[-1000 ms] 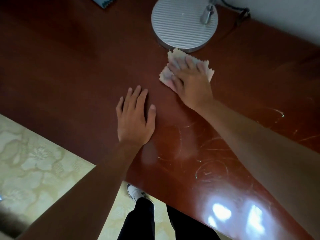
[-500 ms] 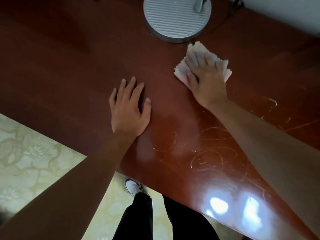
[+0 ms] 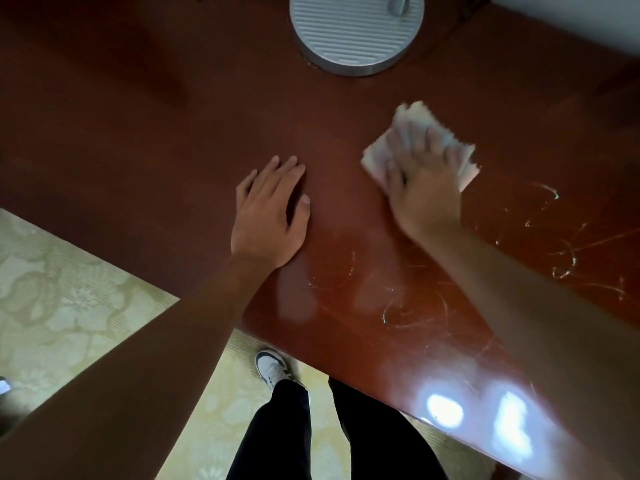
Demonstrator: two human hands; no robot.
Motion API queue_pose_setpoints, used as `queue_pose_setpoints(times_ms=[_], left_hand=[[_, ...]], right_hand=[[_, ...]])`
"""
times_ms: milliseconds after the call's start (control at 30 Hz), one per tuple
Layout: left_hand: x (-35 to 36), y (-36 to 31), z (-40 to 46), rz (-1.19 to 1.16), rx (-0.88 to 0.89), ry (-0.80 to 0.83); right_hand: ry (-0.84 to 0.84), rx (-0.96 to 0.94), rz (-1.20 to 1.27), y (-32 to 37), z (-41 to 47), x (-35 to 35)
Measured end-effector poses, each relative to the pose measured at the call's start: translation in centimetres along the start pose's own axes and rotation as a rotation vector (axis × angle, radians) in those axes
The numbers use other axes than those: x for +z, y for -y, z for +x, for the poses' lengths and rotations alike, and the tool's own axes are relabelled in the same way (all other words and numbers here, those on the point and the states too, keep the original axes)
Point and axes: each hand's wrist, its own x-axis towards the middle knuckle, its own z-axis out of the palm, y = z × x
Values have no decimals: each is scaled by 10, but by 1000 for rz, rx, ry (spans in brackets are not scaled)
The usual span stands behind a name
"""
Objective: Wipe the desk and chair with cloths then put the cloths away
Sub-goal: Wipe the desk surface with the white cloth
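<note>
A pale folded cloth (image 3: 420,143), at two o'clock on the glossy reddish-brown wooden desk (image 3: 173,133), lies pressed under the flat, spread right hand (image 3: 420,181) while the left hand (image 3: 270,216) rests open, with desk-wiping under way and chair and tidying apparently left.

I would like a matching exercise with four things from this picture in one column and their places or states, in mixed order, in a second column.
Things:
1. pale folded cloth
2. left hand
3. round ribbed silver metal lamp base
4. white sneaker

States:
A. on the patterned floor
B. at the far edge of the desk
C. pressed under the right hand
D. flat on the bare red-brown wooden desk

Pairs: 1-C, 2-D, 3-B, 4-A
</note>
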Motion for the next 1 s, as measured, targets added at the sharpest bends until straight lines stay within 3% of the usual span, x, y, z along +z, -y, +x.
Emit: queue_pose_setpoints(times_ms=[133, 233, 400, 533, 633, 733, 900, 1000], left_hand=[[-4, -1, -3, -66, -7, 36], [-11, -3, -12, -93, 1, 55], [-21, 1, -38, -4, 44, 41], [-20, 6, -62, 30, -7, 40], [-21, 8, -70, -15, 24, 47], [-25, 10, -71, -138, -7, 18], [-28, 14, -79, -165, 10, 73], [-27, 18, -80, -147, 32, 82]], right_hand=[[75, -336, 23, 47, -90, 18], [117, -406, -3, 42, -88, 14], [74, -93, -25, 17, -7, 7], [6, -261, 66, 65, -80, 22], [85, -377, 87, 91, -143, 27], [139, -445, 4, 78, -120, 24], [105, -118, -94, 35, -22, 3], [68, -113, -78, 54, -56, 12]])
